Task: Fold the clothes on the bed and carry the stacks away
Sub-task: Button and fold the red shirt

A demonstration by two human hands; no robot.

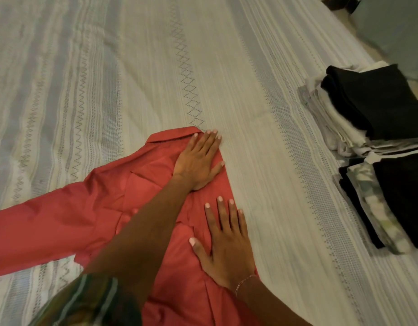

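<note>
A red collared shirt (104, 208) lies flat on the bed, its collar pointing away from me and one long sleeve stretched out to the left. My left hand (198, 158) presses flat with straight fingers on the shirt's upper right edge, near the collar. My right hand (224, 243) lies flat lower down along the same folded right edge, fingers spread. Both forearms cross over the shirt's body and hide its middle.
The bed (226, 67) wears a pale striped cover with zigzag bands. Two stacks of folded clothes sit at the right edge: a white and black stack (358, 107) farther off, a black and patterned stack (391, 201) nearer. A grey pillow (396, 27) lies at top right.
</note>
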